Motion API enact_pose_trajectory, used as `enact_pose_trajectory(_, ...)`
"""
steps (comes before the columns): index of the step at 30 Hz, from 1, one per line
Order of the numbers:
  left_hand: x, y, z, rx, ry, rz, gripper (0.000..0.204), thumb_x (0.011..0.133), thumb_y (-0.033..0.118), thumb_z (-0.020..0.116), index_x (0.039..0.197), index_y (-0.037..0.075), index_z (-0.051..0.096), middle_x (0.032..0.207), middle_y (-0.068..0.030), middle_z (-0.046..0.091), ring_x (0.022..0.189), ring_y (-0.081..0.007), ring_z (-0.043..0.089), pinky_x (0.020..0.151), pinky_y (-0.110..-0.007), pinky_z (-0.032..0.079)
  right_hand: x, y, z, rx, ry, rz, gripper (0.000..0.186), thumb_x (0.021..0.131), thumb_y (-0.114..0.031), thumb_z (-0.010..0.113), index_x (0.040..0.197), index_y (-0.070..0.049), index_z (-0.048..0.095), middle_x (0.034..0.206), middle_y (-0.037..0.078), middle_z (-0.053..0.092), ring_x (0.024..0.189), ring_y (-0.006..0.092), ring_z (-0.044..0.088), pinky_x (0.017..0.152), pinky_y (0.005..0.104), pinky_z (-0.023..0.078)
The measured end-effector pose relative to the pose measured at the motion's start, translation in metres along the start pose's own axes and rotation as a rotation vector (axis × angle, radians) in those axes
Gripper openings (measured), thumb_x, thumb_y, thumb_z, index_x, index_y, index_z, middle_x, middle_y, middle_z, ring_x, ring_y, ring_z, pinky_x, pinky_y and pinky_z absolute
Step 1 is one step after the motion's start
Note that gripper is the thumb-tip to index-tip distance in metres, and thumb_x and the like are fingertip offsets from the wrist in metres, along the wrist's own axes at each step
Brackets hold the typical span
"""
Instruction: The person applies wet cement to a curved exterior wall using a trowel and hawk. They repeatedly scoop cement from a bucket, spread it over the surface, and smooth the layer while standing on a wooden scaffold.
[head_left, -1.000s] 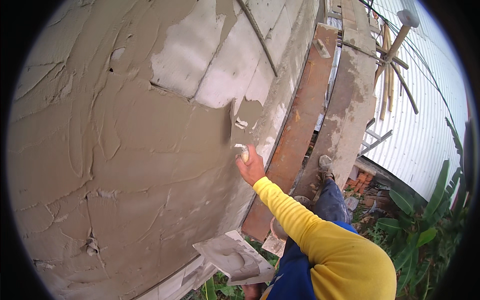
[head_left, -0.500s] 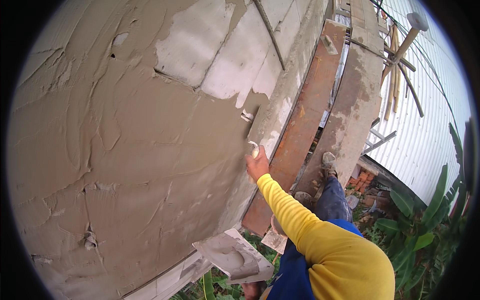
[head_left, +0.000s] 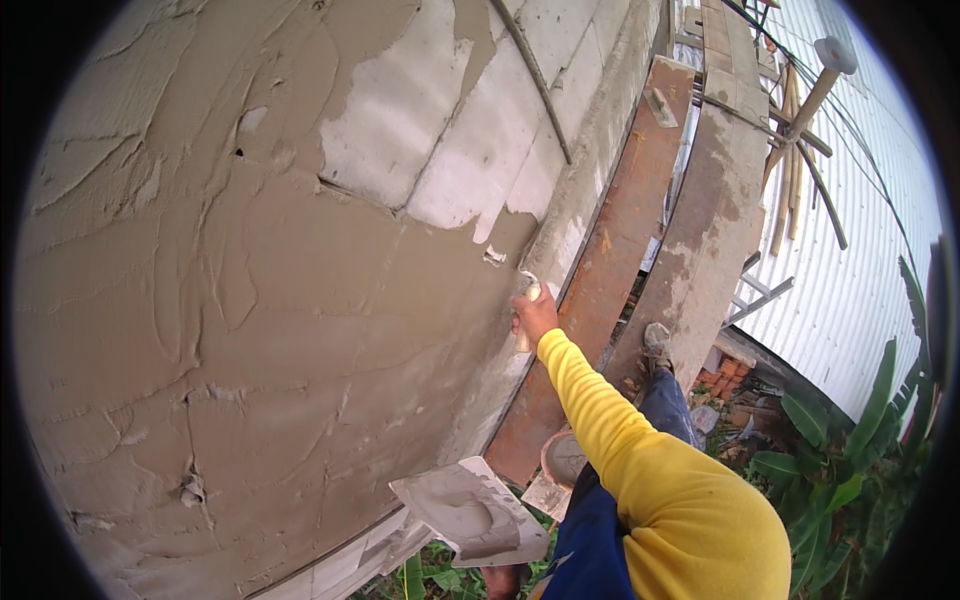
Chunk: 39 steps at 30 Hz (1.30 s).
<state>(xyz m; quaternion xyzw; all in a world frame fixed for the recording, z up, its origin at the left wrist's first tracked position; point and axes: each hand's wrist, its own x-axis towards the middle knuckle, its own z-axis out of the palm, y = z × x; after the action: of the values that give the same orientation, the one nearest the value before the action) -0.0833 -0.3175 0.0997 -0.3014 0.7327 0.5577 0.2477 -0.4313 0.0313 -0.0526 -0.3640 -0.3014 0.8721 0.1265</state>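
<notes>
My right hand (head_left: 535,314), at the end of a yellow sleeve, is closed round the pale handle of a plastering trowel (head_left: 523,341). It works close to the edge of a wall (head_left: 300,330) coated in wet grey-brown mortar; the trowel's blade is hardly visible. Low in the view, a flat hawk (head_left: 470,510) carries a smear of mortar. Just below its edge shows a bit of my left hand (head_left: 503,579), its fingers hidden under the board. Pale bare blocks (head_left: 470,150) show above the mortar.
Rusty and mortar-stained planks (head_left: 610,270) run along the wall, with a float (head_left: 660,108) lying on one. A bucket of mortar (head_left: 564,458) stands near my body. My shoe (head_left: 657,342) is on a plank. Right are poles, corrugated roofing (head_left: 860,290), bricks and plants.
My right hand and trowel have shifted right, toward the wall's edge. The view has tilted so the wall sits lower, and more of the bucket shows.
</notes>
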Motion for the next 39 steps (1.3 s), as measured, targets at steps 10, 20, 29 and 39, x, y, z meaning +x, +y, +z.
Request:
enact_pose_trajectory(10, 0.004, 0.007, 0.021, -0.024, -0.005, 0.0, 0.031, 0.094, 0.019, 0.076, 0.119, 0.003, 0.067, 0.113, -0.0137, 0.069, 0.095, -0.0225, 0.068, 0.072, -0.037, 0.057, 0.022, -0.05, -0.01, 0.042, -0.041, -0.045, 0.032, 0.09, -0.002, 0.067, 0.112, -0.007, 0.045, 0.081, 0.006, 0.056, 0.051, 0.017, 0.056, 0.043, 0.0351, 0.048)
enact_pose_trajectory(20, 0.026, 0.007, 0.042, -0.033, -0.099, 0.058, 0.018, 0.092, 0.005, 0.072, 0.109, 0.001, 0.069, 0.089, -0.0065, 0.068, 0.068, -0.0169, 0.063, 0.06, -0.033, 0.051, -0.059, -0.043, 0.02, -0.789, -0.149, -0.359, 0.044, 0.088, -0.016, 0.071, 0.117, 0.0, 0.042, 0.084, 0.025, 0.064, 0.076, 0.0421, 0.071, 0.063, 0.0453, 0.058)
enact_pose_trajectory(29, 0.11, -0.013, 0.061, 0.255, -0.176, 0.277, 0.018, 0.091, 0.002, 0.074, 0.109, 0.001, 0.068, 0.085, -0.0037, 0.069, 0.07, -0.0138, 0.062, 0.061, -0.031, 0.049, -0.188, -0.173, -0.144, -1.108, -0.612, 0.014, 0.06, 0.092, -0.018, 0.068, 0.149, -0.007, 0.05, 0.088, 0.013, 0.067, 0.071, 0.0246, 0.067, 0.069, 0.0398, 0.055)
enact_pose_trajectory(39, 0.09, 0.078, 0.124, 0.635, -0.034, 0.66, 0.061, 0.088, 0.017, 0.081, 0.141, -0.001, 0.057, 0.138, -0.0163, 0.067, 0.126, -0.0311, 0.064, 0.111, -0.042, 0.047, -0.189, -0.145, -0.192, -1.297, -0.806, -0.115, 0.048, 0.089, -0.024, 0.074, 0.131, -0.004, 0.064, 0.087, 0.018, 0.073, 0.075, 0.0307, 0.07, 0.075, 0.0429, 0.056)
